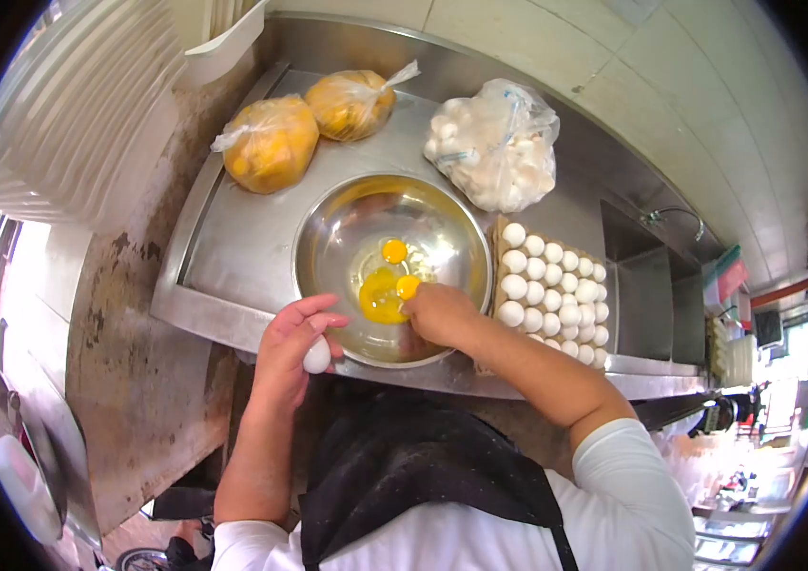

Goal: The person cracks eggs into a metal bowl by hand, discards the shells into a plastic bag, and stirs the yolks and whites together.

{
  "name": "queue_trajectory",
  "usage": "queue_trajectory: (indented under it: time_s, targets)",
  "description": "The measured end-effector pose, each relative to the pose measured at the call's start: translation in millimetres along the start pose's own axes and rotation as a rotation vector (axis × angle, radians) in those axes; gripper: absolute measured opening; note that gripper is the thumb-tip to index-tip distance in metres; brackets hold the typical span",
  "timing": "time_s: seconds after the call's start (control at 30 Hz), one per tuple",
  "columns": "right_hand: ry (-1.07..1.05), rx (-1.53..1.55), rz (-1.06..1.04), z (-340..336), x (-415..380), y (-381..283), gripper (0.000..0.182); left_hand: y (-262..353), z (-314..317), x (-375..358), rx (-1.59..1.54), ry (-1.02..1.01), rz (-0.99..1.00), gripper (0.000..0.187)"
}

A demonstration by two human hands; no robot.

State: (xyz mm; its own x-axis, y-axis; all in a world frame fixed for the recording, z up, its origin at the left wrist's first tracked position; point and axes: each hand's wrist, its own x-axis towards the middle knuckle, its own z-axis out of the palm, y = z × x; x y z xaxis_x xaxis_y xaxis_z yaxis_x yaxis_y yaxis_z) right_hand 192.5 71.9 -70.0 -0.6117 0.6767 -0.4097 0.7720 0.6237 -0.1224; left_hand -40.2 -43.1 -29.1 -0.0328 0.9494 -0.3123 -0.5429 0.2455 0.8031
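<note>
**Egg in the left hand, bowl just ahead and to the right**

The left hand (292, 344) is curling around a whole white egg (317, 356), fingers wrapped over the top with the egg poking out at the bottom edge of the grip. It's sitting right at the near rim of the steel bowl (328, 228), just outside it, so the bowl is lying forward and slightly to the right of that hand. The egg's long axis is running roughly up-down in the picture, pointing toward the rim.

The right hand (437, 312) is hanging over the bowl's near side, fingers bunched together close to the yolks (387, 285). I can't tell whether it's pinching a bit of shell or nothing at all. So the right hand is the one already over the bowl, while the left is the one carrying the egg.

Around them on the counter (233, 247): a tray of white eggs (556, 285) touching the bowl on the right, well within the right hand's reach, a clear bag of white eggs or shells (499, 143) behind it, and two bags of yellow stuff (271, 143) at the back left.

Writing-wise, nothing readable. No brand on the tray or bags that I can make out.
</note>
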Motion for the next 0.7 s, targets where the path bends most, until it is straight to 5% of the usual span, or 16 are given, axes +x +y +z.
queue_trajectory:
  time_s: [0.2, 0.7]
  targets:
    - [0.107, 0.042, 0.051, -2, -2, -6, 0.021, 1, -6, -3, -0.036, 0.03, 0.025, 0.034]
    - [-0.22, 0.241, -0.075, -44, -45, -3, 0.035, -4, -6, -8, -0.005, 0.07, 0.032, 0.038]
